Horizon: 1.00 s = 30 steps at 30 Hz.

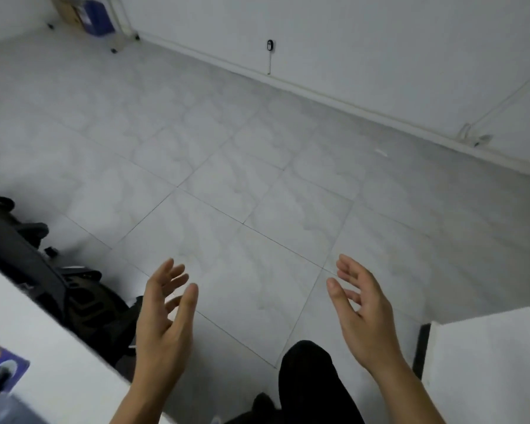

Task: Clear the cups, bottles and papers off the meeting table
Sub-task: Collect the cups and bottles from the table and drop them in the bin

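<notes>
My left hand (164, 319) and my right hand (361, 310) hang in the air over the tiled floor, palms turned toward each other, fingers spread and relaxed, holding nothing. A corner of a white table (52, 347) runs along the lower left. On it lies a purple and orange printed item (0, 362) with a dark object across it, both blurred. No cups or bottles show in this view.
A black office chair (28, 255) stands beside the table at the left. Another white surface (487, 362) juts in at the lower right. My dark trouser leg (312, 384) is below. A wheeled cart (86, 16) with boxes stands at the far wall.
</notes>
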### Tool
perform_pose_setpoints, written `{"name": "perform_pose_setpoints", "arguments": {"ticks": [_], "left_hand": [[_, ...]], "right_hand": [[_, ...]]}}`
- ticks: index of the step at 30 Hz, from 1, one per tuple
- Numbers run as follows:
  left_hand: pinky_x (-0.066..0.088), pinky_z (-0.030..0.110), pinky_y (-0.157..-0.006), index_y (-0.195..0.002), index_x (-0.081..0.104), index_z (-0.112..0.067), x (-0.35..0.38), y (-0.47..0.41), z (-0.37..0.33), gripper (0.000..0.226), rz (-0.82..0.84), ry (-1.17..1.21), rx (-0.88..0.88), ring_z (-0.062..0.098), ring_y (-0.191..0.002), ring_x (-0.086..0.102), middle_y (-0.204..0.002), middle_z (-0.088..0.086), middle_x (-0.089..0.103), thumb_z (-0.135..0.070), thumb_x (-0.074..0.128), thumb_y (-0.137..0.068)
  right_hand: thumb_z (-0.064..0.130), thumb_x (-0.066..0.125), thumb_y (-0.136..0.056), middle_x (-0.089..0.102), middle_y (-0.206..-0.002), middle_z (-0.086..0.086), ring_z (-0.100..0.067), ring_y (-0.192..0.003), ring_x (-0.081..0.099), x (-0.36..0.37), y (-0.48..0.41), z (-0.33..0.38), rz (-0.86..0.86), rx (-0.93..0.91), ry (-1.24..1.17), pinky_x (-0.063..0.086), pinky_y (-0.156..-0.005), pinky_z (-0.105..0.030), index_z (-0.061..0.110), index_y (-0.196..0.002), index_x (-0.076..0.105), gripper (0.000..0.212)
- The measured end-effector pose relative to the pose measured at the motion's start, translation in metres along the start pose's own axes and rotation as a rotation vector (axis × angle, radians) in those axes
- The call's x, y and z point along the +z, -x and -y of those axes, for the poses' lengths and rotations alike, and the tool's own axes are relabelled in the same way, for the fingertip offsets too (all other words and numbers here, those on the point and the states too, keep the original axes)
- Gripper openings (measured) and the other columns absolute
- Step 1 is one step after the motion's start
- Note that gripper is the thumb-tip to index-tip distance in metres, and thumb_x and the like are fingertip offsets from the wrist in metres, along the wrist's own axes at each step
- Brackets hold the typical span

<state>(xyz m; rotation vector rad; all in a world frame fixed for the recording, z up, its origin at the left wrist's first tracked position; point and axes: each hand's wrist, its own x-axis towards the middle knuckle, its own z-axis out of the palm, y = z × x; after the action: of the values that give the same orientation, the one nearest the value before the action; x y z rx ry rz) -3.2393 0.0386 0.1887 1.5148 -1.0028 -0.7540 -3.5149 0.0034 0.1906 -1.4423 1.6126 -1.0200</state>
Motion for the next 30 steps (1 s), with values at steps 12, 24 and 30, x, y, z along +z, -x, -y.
{"name": "perform_pose_setpoints", "arguments": {"ticks": [12, 24, 30], "left_hand": [[0.051, 0.020, -0.088, -0.121, 0.051, -0.053, 0.004, -0.274, 0.038, 0.043, -0.409, -0.072, -0.112, 0.010, -0.115, 0.061, -0.123, -0.010, 0.063, -0.042, 0.063, -0.081], [0.048, 0.010, -0.088, -0.121, 0.053, -0.051, -0.120, -0.430, 0.085, 0.044, -0.979, -0.004, -0.199, 0.012, -0.116, 0.062, -0.124, -0.002, 0.063, -0.026, 0.069, -0.089], [0.049, 0.014, -0.091, -0.119, 0.052, -0.056, -0.236, -0.548, 0.111, 0.045, -1.101, 0.012, -0.209, 0.008, -0.115, 0.062, -0.122, -0.010, 0.063, -0.032, 0.063, -0.083]], "right_hand": [[0.034, 0.060, -0.095, 0.056, -0.132, 0.019, 0.007, -0.120, 0.053, 0.183, -0.351, 0.050, 0.347, -0.051, -0.053, 0.044, -0.084, -0.005, 0.032, -0.136, 0.050, 0.043], [0.034, 0.061, -0.094, 0.057, -0.128, 0.020, 0.006, -0.119, 0.053, 0.485, -0.511, 0.201, 0.882, -0.329, 0.016, 0.050, -0.096, -0.025, 0.039, -0.133, 0.050, 0.040], [0.044, 0.060, -0.092, 0.056, -0.130, 0.022, 0.008, -0.116, 0.054, 0.647, -0.543, 0.282, 0.984, -0.409, 0.093, 0.052, -0.096, -0.028, 0.043, -0.137, 0.048, 0.046]]}}
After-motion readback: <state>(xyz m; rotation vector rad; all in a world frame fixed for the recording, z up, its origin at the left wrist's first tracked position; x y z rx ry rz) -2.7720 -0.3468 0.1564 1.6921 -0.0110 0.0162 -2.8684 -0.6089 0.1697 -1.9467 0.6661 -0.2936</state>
